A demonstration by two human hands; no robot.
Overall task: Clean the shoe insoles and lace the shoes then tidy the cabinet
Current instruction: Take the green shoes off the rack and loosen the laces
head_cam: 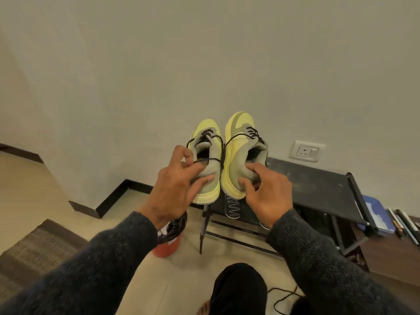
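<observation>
Now L hand (175,187) grips left shoe (206,160), R hand (266,189) right shoe (241,155).

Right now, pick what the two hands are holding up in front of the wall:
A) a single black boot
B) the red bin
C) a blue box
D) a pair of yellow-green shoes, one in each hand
D: the left hand grips the left shoe and the right hand grips the right shoe, both at the heel.
</observation>
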